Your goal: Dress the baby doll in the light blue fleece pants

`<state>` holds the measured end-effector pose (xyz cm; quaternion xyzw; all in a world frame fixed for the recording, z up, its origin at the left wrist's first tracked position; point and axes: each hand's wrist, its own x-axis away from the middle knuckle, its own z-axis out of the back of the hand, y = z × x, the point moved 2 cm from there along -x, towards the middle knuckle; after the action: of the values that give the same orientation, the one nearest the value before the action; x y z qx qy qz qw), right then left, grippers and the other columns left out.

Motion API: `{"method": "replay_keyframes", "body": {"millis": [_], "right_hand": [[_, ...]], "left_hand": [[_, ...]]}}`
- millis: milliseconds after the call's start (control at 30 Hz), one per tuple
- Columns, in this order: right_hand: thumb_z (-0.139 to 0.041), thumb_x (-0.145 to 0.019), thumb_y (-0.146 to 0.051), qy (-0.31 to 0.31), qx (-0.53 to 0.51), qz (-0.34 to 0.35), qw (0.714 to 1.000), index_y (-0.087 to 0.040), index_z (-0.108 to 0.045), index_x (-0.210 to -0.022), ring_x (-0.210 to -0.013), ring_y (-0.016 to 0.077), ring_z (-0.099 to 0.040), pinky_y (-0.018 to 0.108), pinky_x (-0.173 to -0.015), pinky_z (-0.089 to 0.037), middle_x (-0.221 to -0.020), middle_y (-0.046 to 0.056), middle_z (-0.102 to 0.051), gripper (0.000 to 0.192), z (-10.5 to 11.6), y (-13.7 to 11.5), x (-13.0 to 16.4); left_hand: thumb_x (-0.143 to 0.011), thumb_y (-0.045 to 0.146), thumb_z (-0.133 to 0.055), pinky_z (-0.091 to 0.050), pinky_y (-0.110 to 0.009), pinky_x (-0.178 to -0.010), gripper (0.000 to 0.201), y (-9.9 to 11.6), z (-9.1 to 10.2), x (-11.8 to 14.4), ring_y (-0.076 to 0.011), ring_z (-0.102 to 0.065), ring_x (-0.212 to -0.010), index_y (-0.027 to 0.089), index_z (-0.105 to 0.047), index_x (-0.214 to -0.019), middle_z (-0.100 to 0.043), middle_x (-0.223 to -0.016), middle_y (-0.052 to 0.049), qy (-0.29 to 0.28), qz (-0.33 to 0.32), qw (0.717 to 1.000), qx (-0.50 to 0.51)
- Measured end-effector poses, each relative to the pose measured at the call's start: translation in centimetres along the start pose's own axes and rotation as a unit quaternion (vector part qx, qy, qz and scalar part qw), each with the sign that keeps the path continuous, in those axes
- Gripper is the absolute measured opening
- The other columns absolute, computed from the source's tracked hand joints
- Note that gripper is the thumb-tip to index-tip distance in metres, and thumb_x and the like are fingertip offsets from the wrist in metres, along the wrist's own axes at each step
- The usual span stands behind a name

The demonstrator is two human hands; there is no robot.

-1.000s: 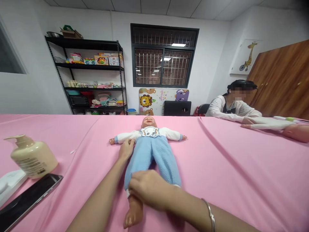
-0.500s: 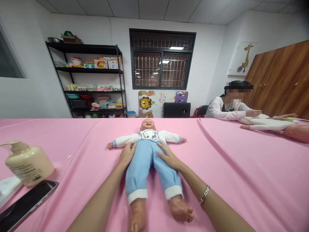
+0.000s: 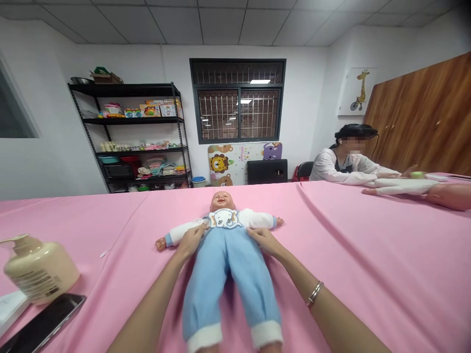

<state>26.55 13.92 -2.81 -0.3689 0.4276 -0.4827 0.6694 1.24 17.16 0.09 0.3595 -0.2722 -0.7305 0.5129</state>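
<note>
A baby doll (image 3: 222, 201) lies on its back on the pink tablecloth, head away from me, arms spread. It wears blue trousers (image 3: 211, 264) with white cuffs and a white top with an elephant face patch (image 3: 223, 219). At the waist on the left side, my left hand (image 3: 191, 240) has its fingers closed on the cloth. My right hand (image 3: 265, 240) pinches the trousers at the opposite side of the waist. The fingertips of both hands are partly hidden against the fabric. Most of the doll's feet fall below the picture's edge.
To the left stand a pump bottle (image 3: 40, 269), a dark phone (image 3: 44, 323) and a white object (image 3: 13, 310). Across the pink tablecloth (image 3: 349, 264), a person (image 3: 342, 159) sits by another doll (image 3: 447, 195). Behind are a black shelf (image 3: 128, 120) and wooden cabinets (image 3: 419, 117).
My right hand has gone from lying spread on the trouser front to pinching the side of the waist. My left hand stays near the waist. The view has tilted up.
</note>
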Motion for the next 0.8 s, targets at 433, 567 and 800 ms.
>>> {"method": "replay_keyframes", "body": {"millis": [433, 567, 800], "right_hand": [[-0.051, -0.08, -0.042, 0.132, 0.489, -0.042, 0.861, -0.019, -0.044, -0.128, -0.119, 0.0307, -0.04, 0.044, -0.1, -0.021, -0.117, 0.012, -0.054, 0.053, 2.8, 1.6, 0.1], [-0.049, -0.08, -0.047, 0.081, 0.456, -0.087, 0.882, -0.027, -0.046, -0.124, -0.091, 0.0233, -0.056, 0.032, -0.075, -0.037, -0.105, 0.009, -0.056, 0.048, 3.0, 0.2, 0.5], [-0.036, -0.081, -0.062, 0.043, 0.454, -0.127, 0.881, -0.026, -0.048, -0.121, -0.09, 0.0271, -0.058, 0.033, -0.07, -0.039, -0.1, 0.011, -0.055, 0.054, 2.0, -0.4, 1.2]], "left_hand": [[-0.085, 0.048, -0.035, -0.034, -0.039, -0.09, 0.044, -1.1, 1.8, 0.3, -0.0273, -0.052, -0.104, 0.021, -0.059, -0.11, -0.063, -0.106, -0.01, 0.011, -0.023, 0.913, -0.407], [-0.082, 0.061, -0.028, -0.04, -0.037, -0.077, 0.056, -0.3, 2.1, 0.4, -0.0273, -0.058, -0.089, 0.019, -0.062, -0.097, -0.065, -0.094, -0.012, -0.007, 0.007, 0.901, -0.433], [-0.079, 0.068, -0.02, -0.043, -0.035, -0.067, 0.067, -0.2, 1.9, 0.7, -0.0279, -0.061, -0.082, 0.019, -0.064, -0.092, -0.064, -0.093, -0.013, -0.02, 0.098, 0.918, -0.383]]}}
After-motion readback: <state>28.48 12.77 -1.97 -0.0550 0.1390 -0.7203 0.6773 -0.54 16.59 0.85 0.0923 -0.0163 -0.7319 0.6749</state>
